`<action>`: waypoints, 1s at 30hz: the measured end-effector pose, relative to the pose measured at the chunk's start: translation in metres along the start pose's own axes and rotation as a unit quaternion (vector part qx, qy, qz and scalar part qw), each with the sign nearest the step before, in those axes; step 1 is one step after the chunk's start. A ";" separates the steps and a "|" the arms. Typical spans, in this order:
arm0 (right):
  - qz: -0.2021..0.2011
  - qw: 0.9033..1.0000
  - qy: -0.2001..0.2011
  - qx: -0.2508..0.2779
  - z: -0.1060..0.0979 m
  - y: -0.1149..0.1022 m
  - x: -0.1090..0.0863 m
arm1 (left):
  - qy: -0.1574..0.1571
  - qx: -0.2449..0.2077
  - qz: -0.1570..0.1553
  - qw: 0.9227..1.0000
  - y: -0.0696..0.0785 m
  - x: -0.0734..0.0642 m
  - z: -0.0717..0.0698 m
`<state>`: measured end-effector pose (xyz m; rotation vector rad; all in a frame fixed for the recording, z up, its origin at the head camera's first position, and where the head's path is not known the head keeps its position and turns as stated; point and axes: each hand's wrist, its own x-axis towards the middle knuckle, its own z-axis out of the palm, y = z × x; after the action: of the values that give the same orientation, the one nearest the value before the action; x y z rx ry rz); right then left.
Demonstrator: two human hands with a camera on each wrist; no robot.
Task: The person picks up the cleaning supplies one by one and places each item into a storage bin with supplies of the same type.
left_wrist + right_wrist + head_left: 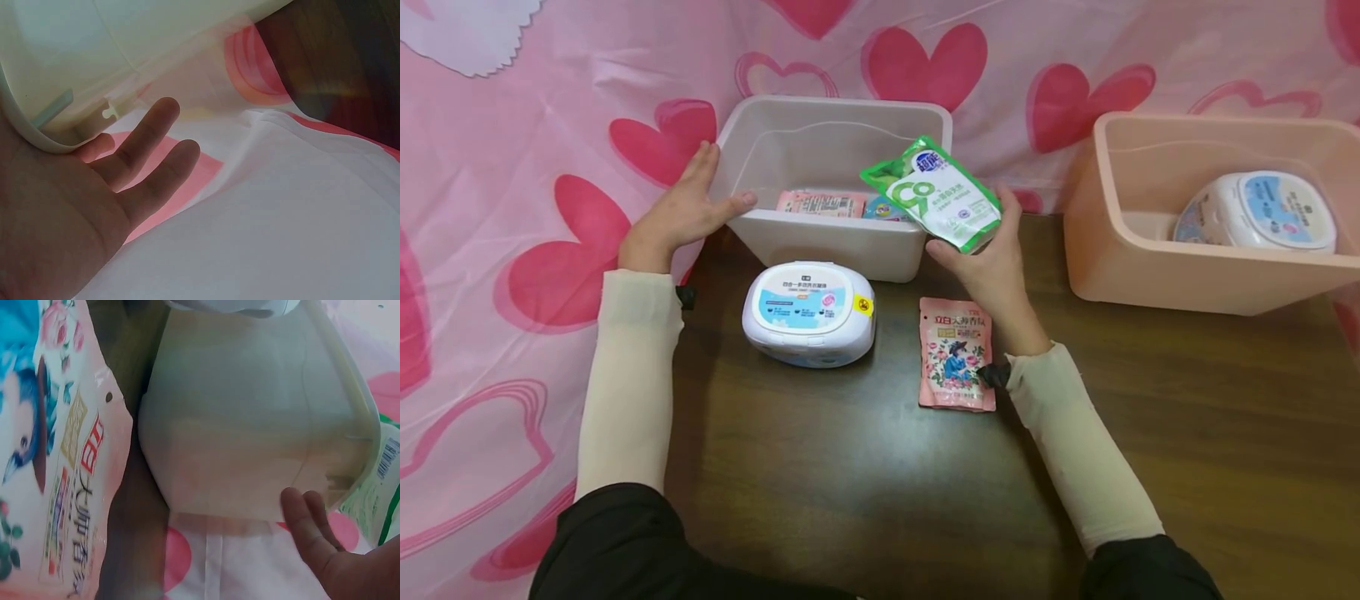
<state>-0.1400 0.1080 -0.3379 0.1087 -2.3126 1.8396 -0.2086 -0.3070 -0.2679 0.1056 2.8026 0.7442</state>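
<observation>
My right hand (992, 275) holds a green and white pouch (951, 204) between thumb and fingers, tilted over the right front corner of the whitish bin (827, 242). A strip of the same pouch (381, 481) shows in the right wrist view. My left hand (681, 212) rests at the bin's left side, thumb on the front rim; its other fingers (165, 172) stretch out along the outside, spread apart. Inside the bin lie a pink packet (822, 203) and a blue packet (883, 208), partly hidden by the front wall.
Before the bin stands a white laundry-pod tub (808, 312) with a blue label. Right of it, a pink pouch (957, 358) lies flat on the dark wooden table (865, 492). A peach bin (1165, 267) at right holds a similar tub (1262, 208). Heart-patterned cloth (925, 58) hangs behind.
</observation>
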 end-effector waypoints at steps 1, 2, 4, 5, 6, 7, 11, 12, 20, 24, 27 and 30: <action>0.002 1.000 0.002 0.017 0.002 -0.001 0.001 | -0.001 -0.001 -0.002 1.000 0.000 0.000 0.000; 0.002 0.999 0.004 0.046 0.003 -0.001 0.001 | -0.001 -0.001 -0.005 1.000 -0.001 -0.001 0.000; 0.001 0.993 0.010 0.116 0.007 -0.001 0.003 | -0.002 -0.002 -0.006 1.000 -0.001 -0.001 0.000; -0.003 0.988 0.012 0.157 0.009 0.000 0.004 | -0.002 -0.002 -0.007 1.000 -0.001 -0.001 0.000; -0.007 0.981 0.013 0.195 0.011 0.000 0.004 | -0.002 -0.002 -0.007 1.000 -0.001 -0.001 0.000; -0.010 0.973 0.015 0.232 0.012 0.000 0.005 | -0.002 -0.002 -0.008 1.000 -0.001 -0.001 -0.001; -0.034 0.949 0.022 0.314 0.017 0.000 0.008 | -0.002 -0.003 -0.010 1.000 -0.001 -0.001 -0.001; -0.042 0.944 0.025 0.326 0.018 0.000 0.008 | -0.003 -0.004 -0.012 1.000 -0.001 -0.001 -0.001; -0.086 0.921 0.041 0.378 0.018 -0.008 0.019 | 0.000 -0.010 -0.015 1.000 0.000 0.000 0.001; -0.082 0.931 0.052 0.351 0.019 -0.020 0.028 | 0.001 -0.014 -0.018 1.000 0.000 0.001 0.001; -0.070 0.945 0.069 0.311 0.024 -0.031 0.035 | 0.003 -0.014 -0.015 1.000 0.000 0.000 0.001; -0.052 0.950 0.077 0.297 0.035 -0.041 0.040 | 0.004 -0.010 -0.014 1.000 0.001 0.000 0.002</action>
<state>-0.1757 0.0672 -0.2988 0.1551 -1.5551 2.3261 -0.2084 -0.3056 -0.2689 0.0588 2.7977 0.7684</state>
